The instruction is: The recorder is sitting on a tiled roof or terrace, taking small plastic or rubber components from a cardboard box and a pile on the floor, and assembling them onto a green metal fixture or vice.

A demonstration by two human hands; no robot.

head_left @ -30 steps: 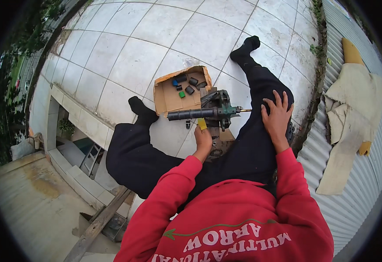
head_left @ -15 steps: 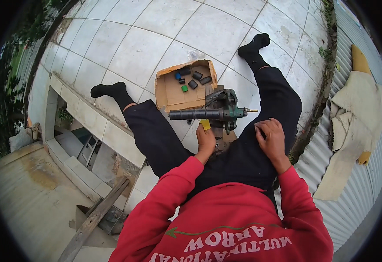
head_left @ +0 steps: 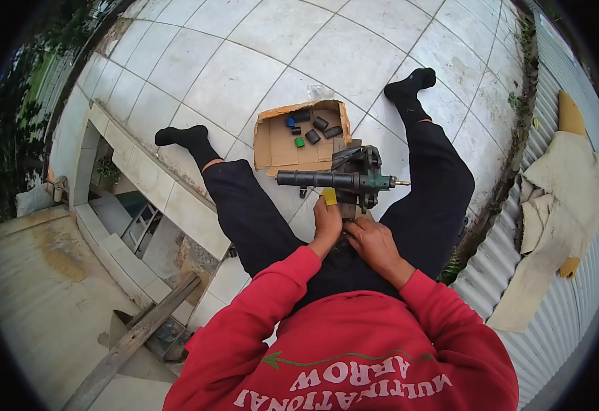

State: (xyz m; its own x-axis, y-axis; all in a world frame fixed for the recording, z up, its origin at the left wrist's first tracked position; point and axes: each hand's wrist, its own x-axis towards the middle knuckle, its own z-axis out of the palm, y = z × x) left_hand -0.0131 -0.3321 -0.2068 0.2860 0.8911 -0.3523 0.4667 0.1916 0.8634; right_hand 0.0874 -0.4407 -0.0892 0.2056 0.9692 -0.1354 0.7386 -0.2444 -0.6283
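In my left hand (head_left: 326,222), a small flat yellow piece (head_left: 329,196) is gripped by closed fingers; its material is unclear. My right hand (head_left: 375,241) rests beside it, fingers bent down towards small dark items on a wooden board (head_left: 347,212) between my thighs. What those fingers touch is hidden. Just beyond both hands sits a dark green metal device (head_left: 368,179), shaped like a vise. Out of its left side runs a long black ribbed cylinder (head_left: 316,179). A thin brass-coloured tip (head_left: 400,183) points right.
An open cardboard box (head_left: 265,147) lies behind the device, holding several short black tubes (head_left: 312,136), a green piece (head_left: 299,142) and a blue one (head_left: 290,122). My legs spread either side on white tiles (head_left: 245,68). Corrugated sheeting (head_left: 491,288) flanks the right.
My right hand has left my right thigh and come inward beside the left hand. The left hand still holds the yellow piece. The whole view has shifted slightly.
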